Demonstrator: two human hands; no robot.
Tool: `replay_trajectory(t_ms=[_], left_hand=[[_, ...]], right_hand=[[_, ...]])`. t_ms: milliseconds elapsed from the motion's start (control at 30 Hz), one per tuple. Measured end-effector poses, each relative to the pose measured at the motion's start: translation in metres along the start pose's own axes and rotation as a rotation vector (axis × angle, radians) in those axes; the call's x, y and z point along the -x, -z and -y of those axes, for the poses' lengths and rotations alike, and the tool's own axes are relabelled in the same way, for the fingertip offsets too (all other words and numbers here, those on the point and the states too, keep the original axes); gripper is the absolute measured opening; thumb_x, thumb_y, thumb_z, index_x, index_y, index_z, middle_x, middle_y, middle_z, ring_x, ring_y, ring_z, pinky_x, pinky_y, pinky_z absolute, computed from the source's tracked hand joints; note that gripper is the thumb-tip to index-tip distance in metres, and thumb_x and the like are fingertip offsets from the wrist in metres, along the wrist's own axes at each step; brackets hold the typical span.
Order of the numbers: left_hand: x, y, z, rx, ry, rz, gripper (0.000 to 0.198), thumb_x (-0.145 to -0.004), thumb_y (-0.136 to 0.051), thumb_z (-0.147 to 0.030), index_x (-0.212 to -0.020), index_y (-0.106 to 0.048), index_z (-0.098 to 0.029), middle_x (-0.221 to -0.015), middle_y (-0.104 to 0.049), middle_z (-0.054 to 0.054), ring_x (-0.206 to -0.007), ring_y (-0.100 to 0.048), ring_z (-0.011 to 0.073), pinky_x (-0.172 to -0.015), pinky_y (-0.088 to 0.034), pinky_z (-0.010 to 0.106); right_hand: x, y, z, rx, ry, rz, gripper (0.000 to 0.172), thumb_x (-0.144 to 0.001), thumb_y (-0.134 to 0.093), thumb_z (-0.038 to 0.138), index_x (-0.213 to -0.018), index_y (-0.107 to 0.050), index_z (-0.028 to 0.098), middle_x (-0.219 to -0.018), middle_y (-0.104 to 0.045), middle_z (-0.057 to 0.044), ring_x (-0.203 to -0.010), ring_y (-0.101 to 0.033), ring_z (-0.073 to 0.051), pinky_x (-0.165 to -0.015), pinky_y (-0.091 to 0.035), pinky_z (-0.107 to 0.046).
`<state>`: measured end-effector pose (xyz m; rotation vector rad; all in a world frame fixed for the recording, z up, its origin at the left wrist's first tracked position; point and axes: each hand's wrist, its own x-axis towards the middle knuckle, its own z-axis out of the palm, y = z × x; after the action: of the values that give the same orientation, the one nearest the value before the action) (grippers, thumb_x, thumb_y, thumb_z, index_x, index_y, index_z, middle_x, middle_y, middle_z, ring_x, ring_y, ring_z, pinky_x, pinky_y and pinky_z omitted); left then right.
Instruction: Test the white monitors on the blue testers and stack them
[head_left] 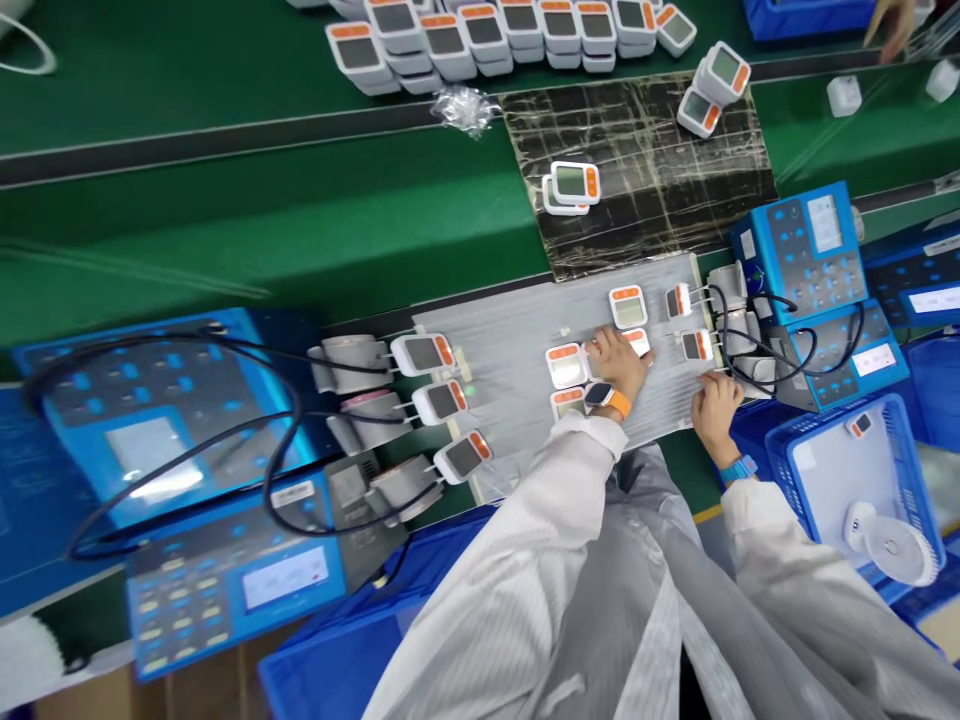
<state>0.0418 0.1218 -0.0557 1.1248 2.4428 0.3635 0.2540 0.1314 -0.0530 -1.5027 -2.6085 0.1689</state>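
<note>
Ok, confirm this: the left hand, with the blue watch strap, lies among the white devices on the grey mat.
Not quite. The head view shows the left hand wearing an orange watch strap; the blue strap is on the right hand. Otherwise as stated: the left hand lies among the white devices on the grey mat.
</note>
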Motion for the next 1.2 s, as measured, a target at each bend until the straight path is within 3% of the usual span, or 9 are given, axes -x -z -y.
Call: replay_trajectory(t_ms=[100,200,300,367,467,567,833,1200], left_hand=[[0.007,0.006,-0.009,-0.043,0.059,0.018,0.066,-0.087,-0.077,-0.055,-0.126,-0.062,-0.005,-0.128,-0.063,0.027,-0.128,-0.052,0.046,-0.112,-0.04,0.065],[0.035,-0.003,-0.012,0.075,0.004,-0.016,0.057,-0.084,-0.08,-0.035,-0.129,-0.058,-0.009,-0.126,-0.063,0.024,-0.124,-0.055,0.043,-0.109,-0.046,0.061],[0.067,-0.034,-0.015,0.416,-0.281,-0.02,0.062,-0.079,-0.076,-0.016,-0.137,-0.053,-0.016,-0.133,-0.062,0.019,-0.129,-0.058,0.0366,-0.111,-0.051,0.055],[0.08,-0.059,-0.019,0.644,-0.465,-0.003,0.068,-0.079,-0.074,-0.012,-0.141,-0.049,-0.021,-0.138,-0.061,0.015,-0.133,-0.059,0.0323,-0.113,-0.053,0.052],[0.086,-0.091,-0.028,0.809,-0.546,0.002,0.068,-0.083,-0.07,-0.011,-0.146,-0.045,-0.023,-0.142,-0.06,0.014,-0.135,-0.06,0.0296,-0.115,-0.055,0.053],[0.082,-0.107,-0.032,0.858,-0.554,0.021,0.064,-0.086,-0.067,-0.009,-0.145,-0.046,-0.023,-0.143,-0.061,0.015,-0.138,-0.06,0.0296,-0.116,-0.054,0.055],[0.079,-0.107,-0.027,0.786,-0.55,0.074,0.061,-0.087,-0.071,-0.014,-0.143,-0.048,-0.022,-0.143,-0.063,0.016,-0.14,-0.06,0.0306,-0.12,-0.052,0.054],[0.082,-0.111,-0.029,0.809,-0.549,0.027,0.056,-0.091,-0.071,-0.019,-0.143,-0.051,-0.022,-0.142,-0.064,0.015,-0.139,-0.06,0.0309,-0.118,-0.052,0.053]], right_hand=[[0.012,-0.001,-0.042,0.028,-0.056,0.028,0.041,-0.098,-0.043,0.014,-0.126,-0.074,0.017,-0.132,-0.073,-0.018,-0.129,-0.059,-0.032,-0.112,-0.031,-0.054],[0.003,-0.005,-0.071,0.013,-0.024,0.076,0.045,-0.101,-0.04,0.012,-0.131,-0.073,0.021,-0.132,-0.075,-0.015,-0.133,-0.057,-0.031,-0.11,-0.03,-0.052],[-0.005,-0.009,-0.086,-0.006,0.012,0.073,0.04,-0.102,-0.044,0.013,-0.123,-0.077,0.023,-0.126,-0.078,-0.012,-0.131,-0.057,-0.031,-0.109,-0.03,-0.051],[-0.006,-0.009,-0.09,-0.02,0.05,0.076,0.034,-0.103,-0.048,0.015,-0.116,-0.079,0.023,-0.123,-0.079,-0.01,-0.129,-0.058,-0.031,-0.108,-0.03,-0.05],[-0.005,-0.004,-0.089,-0.05,0.082,0.07,0.027,-0.105,-0.053,0.021,-0.11,-0.079,0.024,-0.119,-0.08,-0.007,-0.122,-0.059,-0.029,-0.107,-0.029,-0.048],[-0.007,0.001,-0.08,-0.068,0.045,0.084,0.026,-0.107,-0.054,0.026,-0.106,-0.08,0.024,-0.115,-0.081,-0.007,-0.12,-0.058,-0.03,-0.108,-0.026,-0.049],[-0.013,-0.002,-0.06,-0.02,-0.028,0.132,0.03,-0.107,-0.048,0.022,-0.111,-0.077,0.027,-0.117,-0.078,-0.007,-0.127,-0.05,-0.032,-0.11,-0.02,-0.054],[-0.023,0.013,-0.069,-0.107,0.008,0.209,0.029,-0.106,-0.052,0.029,-0.107,-0.08,0.028,-0.116,-0.078,-0.007,-0.126,-0.049,-0.034,-0.115,-0.018,-0.06]])
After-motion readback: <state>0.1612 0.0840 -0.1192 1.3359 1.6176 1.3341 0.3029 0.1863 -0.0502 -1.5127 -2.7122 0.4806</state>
